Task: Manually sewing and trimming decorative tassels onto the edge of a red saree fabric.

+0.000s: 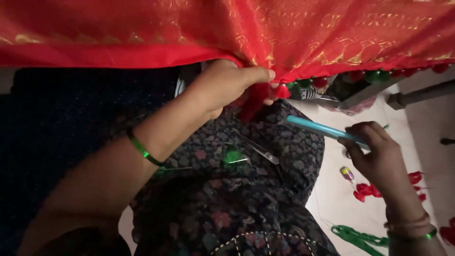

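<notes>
The left hand (227,85) is up at the lower edge of a wide red cloth with gold woven patterning (294,33), its fingers (258,74) pinched tight on the hem right where a red tassel (283,91) hangs down. More tassels, red and green (369,76), dangle along that same edge further to the right. The cloth stretches across the whole top of the view, above the person's lap. The right hand (377,151) sits lower and off to the right, well apart from the cloth, fingers curled closed around a light blue stick-like tool (317,127) that points up and left toward the hem (I cannot tell what kind of tool it is). A pair of scissors (258,149) lies on the dark floral fabric (265,189) over the lap, just beside a bit of green thread (233,156). On the pale floor (332,199) to the right lie loose red tassels (367,190) and a hank of green thread (358,237). Both wrists carry green bangles (142,149).
</notes>
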